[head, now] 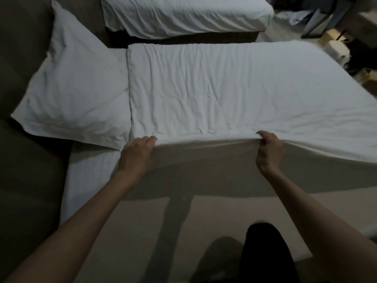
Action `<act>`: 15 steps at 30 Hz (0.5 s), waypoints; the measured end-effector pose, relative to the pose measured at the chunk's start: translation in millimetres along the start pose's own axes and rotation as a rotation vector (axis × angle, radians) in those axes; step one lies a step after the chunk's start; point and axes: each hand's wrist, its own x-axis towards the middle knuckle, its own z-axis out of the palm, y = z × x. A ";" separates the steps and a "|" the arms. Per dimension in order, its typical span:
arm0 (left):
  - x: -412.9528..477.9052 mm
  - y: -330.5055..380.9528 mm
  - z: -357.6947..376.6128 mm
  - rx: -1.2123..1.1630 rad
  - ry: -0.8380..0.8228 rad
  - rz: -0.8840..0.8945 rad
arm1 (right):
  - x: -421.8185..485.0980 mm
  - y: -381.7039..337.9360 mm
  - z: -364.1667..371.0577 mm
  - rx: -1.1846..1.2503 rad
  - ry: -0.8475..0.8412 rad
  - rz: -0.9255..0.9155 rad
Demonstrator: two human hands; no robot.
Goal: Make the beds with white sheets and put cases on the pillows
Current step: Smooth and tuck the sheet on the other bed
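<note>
A white duvet (234, 88) lies spread over the near bed, its near edge lifted off the mattress. My left hand (136, 154) grips that edge near its left corner, fingers curled over the fold. My right hand (269, 148) pinches the same edge further right and holds it up. A cased white pillow (71, 94) lies at the head of the bed, left of the duvet. Below the raised edge the white bottom sheet (87, 180) shows, partly in shadow.
A second bed (183, 15) with a wrinkled white sheet stands beyond the near one. A dark headboard (24, 48) runs along the left. Clutter and a dark metal frame (326, 19) fill the far right corner. My dark-clothed leg (265, 252) is at the bottom.
</note>
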 end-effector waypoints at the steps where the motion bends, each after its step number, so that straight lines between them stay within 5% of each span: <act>1: 8.7 -0.4 -7.2 0.009 0.015 -0.003 | 9.6 -6.7 0.4 0.046 0.037 0.019; 15: 175.7 -41.3 -50.3 0.098 0.062 -0.118 | 188.9 -82.2 54.0 0.150 0.096 -0.124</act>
